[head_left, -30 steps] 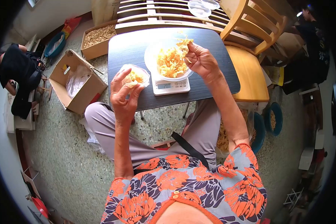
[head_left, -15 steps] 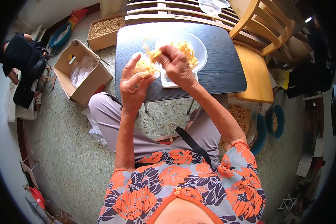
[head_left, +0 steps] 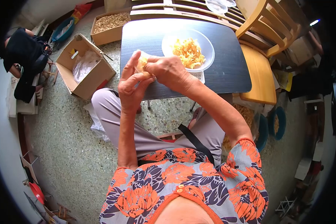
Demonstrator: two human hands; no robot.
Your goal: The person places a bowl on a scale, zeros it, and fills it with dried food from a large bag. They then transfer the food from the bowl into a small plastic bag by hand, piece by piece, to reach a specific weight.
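My left hand (head_left: 130,85) holds up a small clear plastic bag (head_left: 141,64) with yellow dried pieces in it, above the near left part of the dark table (head_left: 227,76). Against the bag's opening, my right hand (head_left: 170,71) has its fingers closed and pointing in; whatever they grip is hidden. Beyond the right hand, a translucent plastic bowl (head_left: 210,50) holds a heap of yellow-orange dried shreds (head_left: 189,53). Under the bowl, part of a white scale (head_left: 201,76) shows.
An open cardboard box (head_left: 95,76) with clear plastic stands left of the table, and a shallow box of brown pieces (head_left: 110,23) behind it. A wooden chair (head_left: 257,74) adjoins the right side. Blue-green basins (head_left: 279,123) sit on the floor. A person (head_left: 24,52) sits far left.
My right hand has moved left and down to the bag, and the yellow pieces it held are now out of sight. The view has shifted slightly.
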